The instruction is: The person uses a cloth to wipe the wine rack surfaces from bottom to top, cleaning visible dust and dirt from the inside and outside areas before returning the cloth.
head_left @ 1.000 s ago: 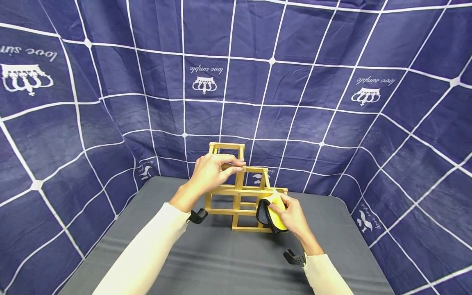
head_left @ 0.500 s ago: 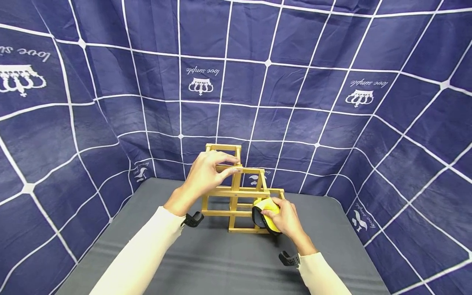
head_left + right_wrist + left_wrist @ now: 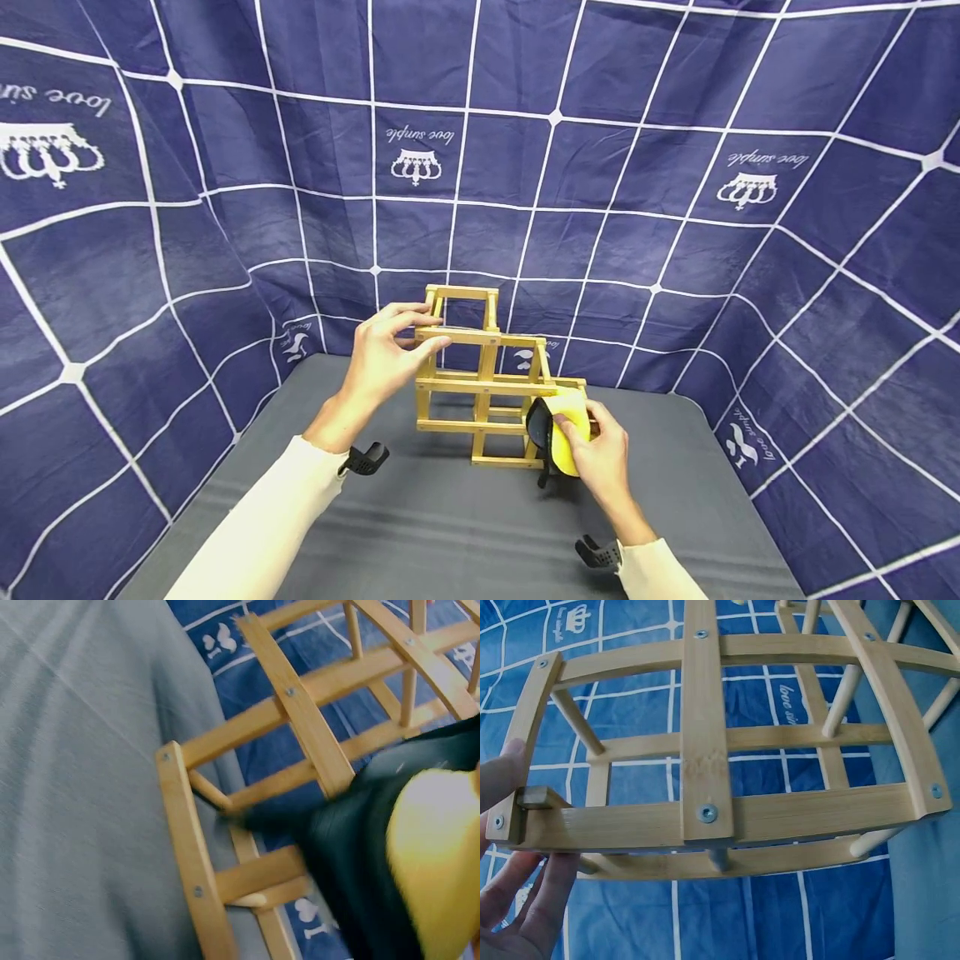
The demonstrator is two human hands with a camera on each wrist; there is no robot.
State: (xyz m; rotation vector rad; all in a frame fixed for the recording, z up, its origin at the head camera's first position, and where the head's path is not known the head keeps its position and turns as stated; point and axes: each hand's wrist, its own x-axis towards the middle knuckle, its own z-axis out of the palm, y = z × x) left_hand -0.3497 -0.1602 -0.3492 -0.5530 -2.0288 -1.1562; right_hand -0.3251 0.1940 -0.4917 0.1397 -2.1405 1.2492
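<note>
A stepped wooden rack (image 3: 487,387) of slats and dowels stands on the grey surface. At its upper left corner is my left hand (image 3: 375,354), thumb in front of the top slat and fingers behind it. The left wrist view shows the thumb (image 3: 504,776) against the slat's edge, with fingers (image 3: 551,900) just below the corner. My right hand (image 3: 606,450) grips a folded cloth (image 3: 567,403), yellow on one side and dark grey with black edging on the other. The cloth overlaps the rack's lower right part; up close in the right wrist view it is blurred.
A grey cloth-covered surface (image 3: 450,533) lies under the rack. Blue curtains (image 3: 495,167) with white grid lines enclose the back and both sides. A black wrist mount (image 3: 366,459) sits on the left wrist, another (image 3: 597,552) on the right.
My left hand has moved left along the top slat, from its right part to the left corner. The cloth has shifted slightly in my right hand and its dark edge hangs lower.
</note>
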